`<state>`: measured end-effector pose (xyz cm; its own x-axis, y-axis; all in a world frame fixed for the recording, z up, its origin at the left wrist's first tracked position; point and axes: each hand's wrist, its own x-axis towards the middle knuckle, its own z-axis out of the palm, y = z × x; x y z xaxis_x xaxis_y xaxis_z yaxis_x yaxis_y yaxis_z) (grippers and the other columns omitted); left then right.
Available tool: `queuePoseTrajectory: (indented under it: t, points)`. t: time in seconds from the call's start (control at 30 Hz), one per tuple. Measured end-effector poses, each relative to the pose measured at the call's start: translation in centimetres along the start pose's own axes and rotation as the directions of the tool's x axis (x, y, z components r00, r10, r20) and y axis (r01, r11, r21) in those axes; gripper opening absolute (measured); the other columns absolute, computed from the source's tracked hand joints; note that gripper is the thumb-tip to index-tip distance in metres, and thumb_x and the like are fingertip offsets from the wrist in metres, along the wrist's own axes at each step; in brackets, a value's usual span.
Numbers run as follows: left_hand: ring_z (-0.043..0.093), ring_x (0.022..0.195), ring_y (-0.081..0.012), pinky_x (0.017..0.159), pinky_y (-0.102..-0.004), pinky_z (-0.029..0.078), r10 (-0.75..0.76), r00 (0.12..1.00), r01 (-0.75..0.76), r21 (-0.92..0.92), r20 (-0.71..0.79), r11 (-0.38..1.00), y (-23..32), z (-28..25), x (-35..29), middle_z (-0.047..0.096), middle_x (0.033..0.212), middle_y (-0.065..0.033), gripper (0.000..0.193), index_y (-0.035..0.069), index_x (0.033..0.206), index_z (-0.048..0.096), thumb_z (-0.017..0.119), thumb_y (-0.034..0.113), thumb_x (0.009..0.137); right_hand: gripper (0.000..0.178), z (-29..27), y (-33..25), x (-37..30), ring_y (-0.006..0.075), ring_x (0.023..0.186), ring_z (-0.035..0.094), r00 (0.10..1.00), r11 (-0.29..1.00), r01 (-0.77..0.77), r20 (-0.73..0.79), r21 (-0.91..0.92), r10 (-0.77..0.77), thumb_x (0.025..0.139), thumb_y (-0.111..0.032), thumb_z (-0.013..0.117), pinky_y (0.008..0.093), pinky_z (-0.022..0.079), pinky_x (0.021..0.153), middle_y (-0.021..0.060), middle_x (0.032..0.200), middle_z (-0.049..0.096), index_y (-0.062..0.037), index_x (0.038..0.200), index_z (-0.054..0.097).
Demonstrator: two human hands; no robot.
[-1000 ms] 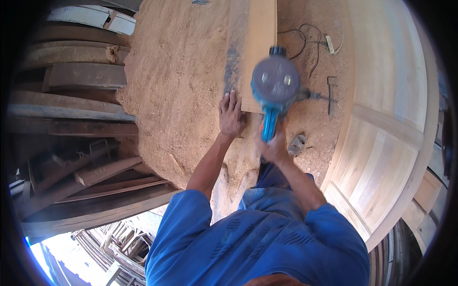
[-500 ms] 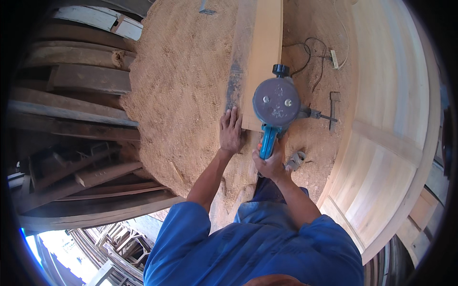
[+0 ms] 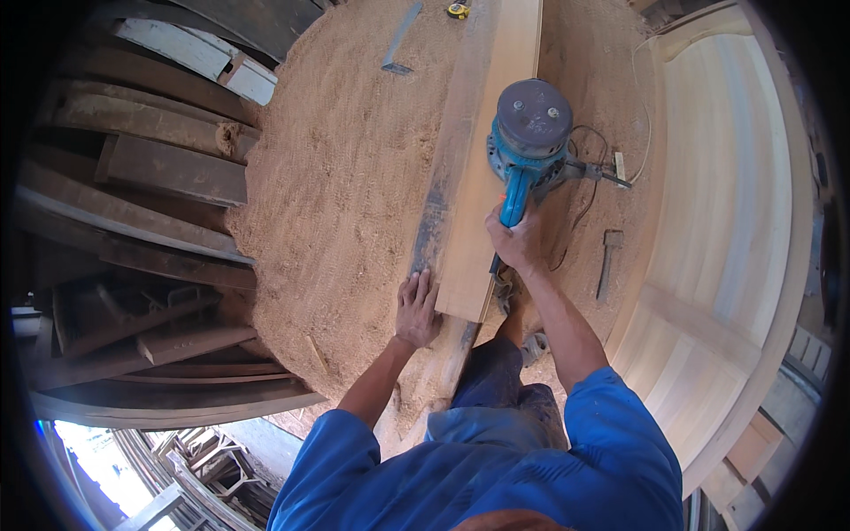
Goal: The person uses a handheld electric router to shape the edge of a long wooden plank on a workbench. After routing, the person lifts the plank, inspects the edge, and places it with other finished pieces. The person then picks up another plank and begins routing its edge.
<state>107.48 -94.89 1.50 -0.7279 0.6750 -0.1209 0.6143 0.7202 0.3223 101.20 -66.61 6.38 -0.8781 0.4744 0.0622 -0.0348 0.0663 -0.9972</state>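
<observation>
A blue plunge router [image 3: 534, 115] with a round dark top and two screws stands on the right edge of a long pale board [image 3: 474, 274]. My right hand [image 3: 516, 241] is wrapped round the router's near handle. My left hand [image 3: 418, 310] lies with fingers stretched out on the stained beam [image 3: 431, 232] under the board, beside the board's near end. The router's base and bit are hidden beneath its body. A guide rod sticks out from its right side.
Sawdust [image 3: 336, 212] covers the ground. A hammer [image 3: 608, 264] and a cord [image 3: 589, 208] lie to the right, before a large wooden door panel [image 3: 726, 186]. At the far side are a metal square [image 3: 400, 51] and tape measure [image 3: 458, 11]. Stacked timber [image 3: 177, 168] lines the left.
My right hand has pushed the router away from me along the board, farther from its near end. My left hand stays by that end. The view has shifted, bringing the tape measure into sight.
</observation>
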Motion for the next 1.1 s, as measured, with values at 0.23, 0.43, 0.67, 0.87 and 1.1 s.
queuePoseTrajectory:
  t: [0.23, 0.43, 0.67, 0.87, 1.1]
  points:
    - [0.024, 0.144, -0.0455, 0.12, -0.0581, 0.017, -0.027, 0.996, 0.028, -0.013, 0.085, 1.0, 0.1, -0.3, -0.4, 0.027, 0.157, -0.026, 0.087, 0.004, 0.146, 0.039, 0.074, 0.019, 0.067, 0.036, -1.4, -0.9, 7.4, 0.0085, 0.072, 0.059, 1.0, 0.997, -0.024, -0.008, -0.08, 0.024, 0.079, -0.004, 0.069, 0.0286, 0.051, 0.069, -0.0004, 0.08, 0.059, -0.0015, 0.111, 0.053]
    - [0.024, 0.144, -0.0449, 0.12, -0.0578, 0.016, -0.069, 0.98, 0.063, 0.038, 0.187, 0.997, 0.5, -0.7, -0.5, 0.025, 0.158, -0.0248, 0.087, 0.003, 0.145, 0.04, 0.075, 0.023, 0.067, 0.035, -2.3, -0.4, 12.4, 0.0085, 0.071, 0.057, 0.991, 0.99, -0.133, -0.008, 0.051, 0.133, 0.077, -0.002, 0.067, 0.0284, 0.051, 0.073, -0.0016, 0.076, 0.056, -0.0002, 0.11, 0.054]
    - [0.05, 0.121, -0.0425, 0.108, -0.0576, 0.034, 0.226, 0.965, -0.206, -0.147, 0.132, 0.967, -1.4, -8.0, 5.3, 0.05, 0.141, -0.0247, 0.065, 0.003, 0.131, 0.052, 0.068, 0.017, 0.07, 0.04, -2.8, 0.8, 16.9, 0.0126, 0.071, 0.061, 0.985, 0.985, -0.171, -0.036, -0.005, 0.17, 0.075, -0.008, 0.07, 0.0324, 0.052, 0.075, 0.0, 0.075, 0.059, -0.0013, 0.112, 0.056]
    - [0.056, 0.105, -0.0434, 0.097, -0.0533, 0.042, -0.32, 0.947, 0.32, -0.246, 0.038, 0.915, -0.1, -8.8, 25.3, 0.063, 0.12, -0.0249, 0.045, 0.001, 0.123, 0.056, 0.056, 0.019, 0.082, 0.042, -3.5, 3.5, 21.2, 0.0148, 0.071, 0.062, 0.996, 0.994, -0.021, -0.083, -0.111, 0.012, 0.075, -0.011, 0.07, 0.0327, 0.052, 0.077, 0.002, 0.076, 0.061, -0.0017, 0.114, 0.057]
    - [0.054, 0.113, -0.0437, 0.098, -0.0546, 0.042, -0.72, 0.693, 0.635, -0.454, -0.022, 0.625, 5.3, -5.0, 47.3, 0.061, 0.123, -0.0243, 0.038, 0.002, 0.121, 0.057, 0.047, 0.03, 0.097, 0.039, -3.8, 2.6, 26.1, 0.0173, 0.071, 0.062, 0.995, 0.993, -0.079, -0.068, -0.092, 0.073, 0.076, -0.009, 0.069, 0.0336, 0.052, 0.076, 0.0036, 0.078, 0.061, -0.0005, 0.112, 0.056]
